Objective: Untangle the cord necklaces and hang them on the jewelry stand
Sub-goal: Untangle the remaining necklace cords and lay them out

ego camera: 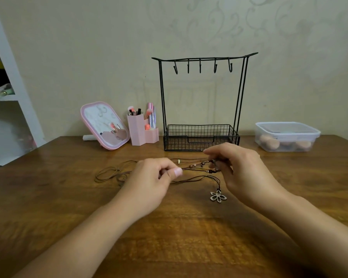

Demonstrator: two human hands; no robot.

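Note:
Brown cord necklaces (197, 165) with small beads stretch between my two hands just above the wooden table (169, 227). My left hand (151, 181) pinches the cords between thumb and forefinger. My right hand (241, 169) pinches the beaded end with curled fingers. A flower-shaped pendant (218, 196) hangs from one cord and lies on the table below my right hand. Loose cord loops (112, 174) trail on the table to the left. The black wire jewelry stand (201, 105) stands behind my hands, its several hooks bare and its basket base showing nothing inside.
A pink-framed mirror (103, 125) and a pink holder (139, 131) with makeup brushes stand left of the stand. A lidded clear plastic box (287, 136) sits at the right. White shelves (6, 87) are at the far left. The wall is close behind.

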